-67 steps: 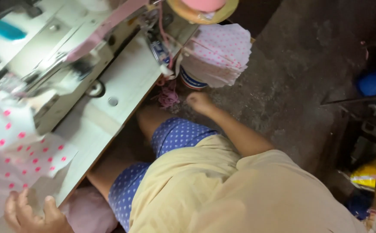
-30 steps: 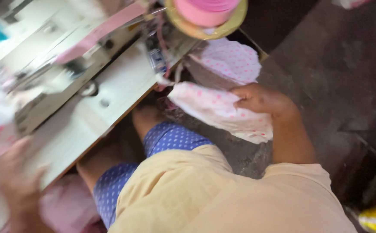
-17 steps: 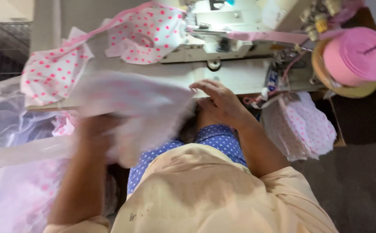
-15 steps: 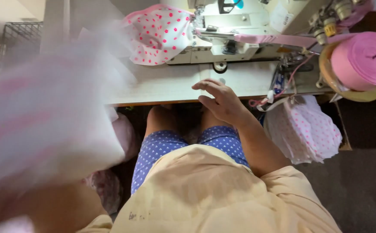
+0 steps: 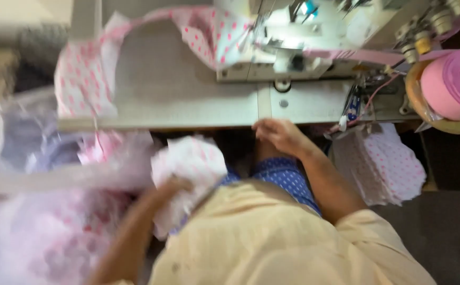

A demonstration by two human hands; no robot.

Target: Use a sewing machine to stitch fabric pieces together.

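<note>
A white piece of pink-dotted fabric (image 5: 188, 163) is being held in the left hand (image 5: 174, 186), whose fingers are closed into the cloth from beneath; the hand is blurred, so the exact grip is probably a loose bunching rather than a firm pinch. The piece is being carried just below the near edge of the table (image 5: 188, 100), above the lap.

The right hand (image 5: 280, 136) is being rested at that same edge, at about three o'clock from the fabric, with its fingers spread and nothing held.

At twelve o'clock from the right hand, the sewing machine (image 5: 288, 47) is standing on the table, with another dotted piece (image 5: 209, 34) draped from under its head and trailing toward ten o'clock. At two o'clock a large roll of pink tape (image 5: 454, 82) is sitting, and at four o'clock a stack of dotted pieces (image 5: 383, 163) is hanging beside the table. At eight o'clock from the left hand, a heap of pink cloth in a clear bag (image 5: 40, 211) is lying.

Judging from this, the loosely gathered piece could be dropped into the lap or heap, or be caught on the table edge while being lifted. The draped piece could also be dragged off the machine if the two are tangled.
</note>
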